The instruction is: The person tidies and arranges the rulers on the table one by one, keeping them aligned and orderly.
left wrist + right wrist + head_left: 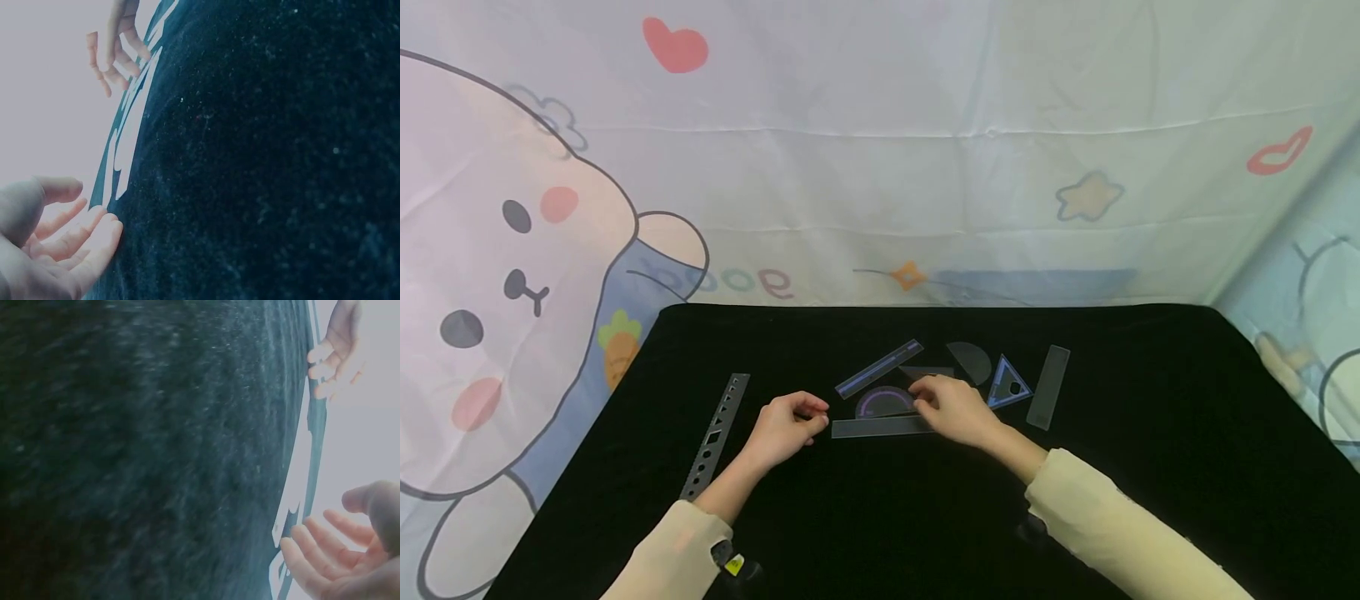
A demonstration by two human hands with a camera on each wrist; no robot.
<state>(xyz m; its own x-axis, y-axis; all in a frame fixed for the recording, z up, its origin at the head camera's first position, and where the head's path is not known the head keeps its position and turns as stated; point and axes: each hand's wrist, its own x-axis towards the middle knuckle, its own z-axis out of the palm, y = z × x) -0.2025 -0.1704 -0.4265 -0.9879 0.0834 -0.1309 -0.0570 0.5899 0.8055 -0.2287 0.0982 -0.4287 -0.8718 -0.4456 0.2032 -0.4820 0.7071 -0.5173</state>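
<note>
My left hand point(786, 429) hovers just left of a clear ruler point(880, 427) lying crosswise, its thumb apart from loosely bent fingers and nothing between them. Over that ruler's right end is my right hand point(957, 408), which covers part of it; in the right wrist view its thumb stands away from the extended fingers point(315, 553). Behind the ruler lies a protractor point(880, 403) with a purple arc, partly overlapped. Farther back are a slanted ruler with a blue stripe point(880, 368) and a clear set square point(928, 372), half hidden by my right hand.
A clear half-round piece point(973, 362) and a blue-edged set square point(1009, 398) lie beyond my right hand. Further right is a short clear ruler point(1048, 387). At left, a stencil ruler point(711, 446) with cut-out shapes lies beside my left forearm. Black cloth point(880, 517) covers the table.
</note>
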